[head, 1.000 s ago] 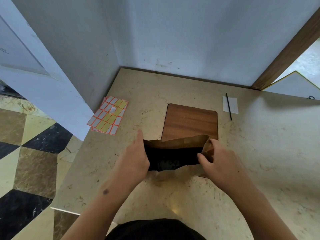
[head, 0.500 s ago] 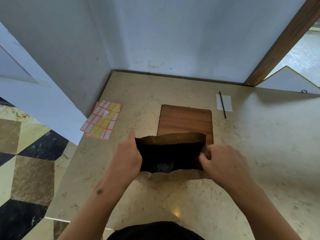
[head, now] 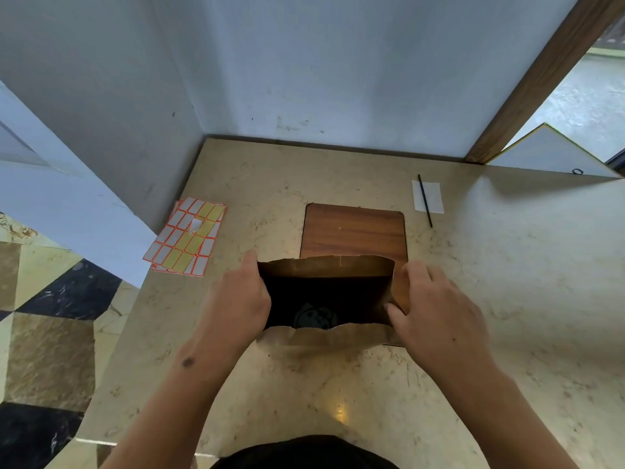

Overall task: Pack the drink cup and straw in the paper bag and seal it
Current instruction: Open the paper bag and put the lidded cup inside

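Bag mouth is what I see first from the head camera: the paper bag (head: 324,269) stands on the marble surface (head: 507,299), partly over a wooden board (head: 353,228), its top spread wide. My left hand (head: 236,299) grips the left edge, my right hand (head: 436,306) pinches the right edge. Deep in the dark interior I make out a round cup lid (head: 314,318). The black straw (head: 424,200) lies on a white paper slip (head: 431,197), well apart at the far right. Sticker sheets (head: 187,236) lie at the left
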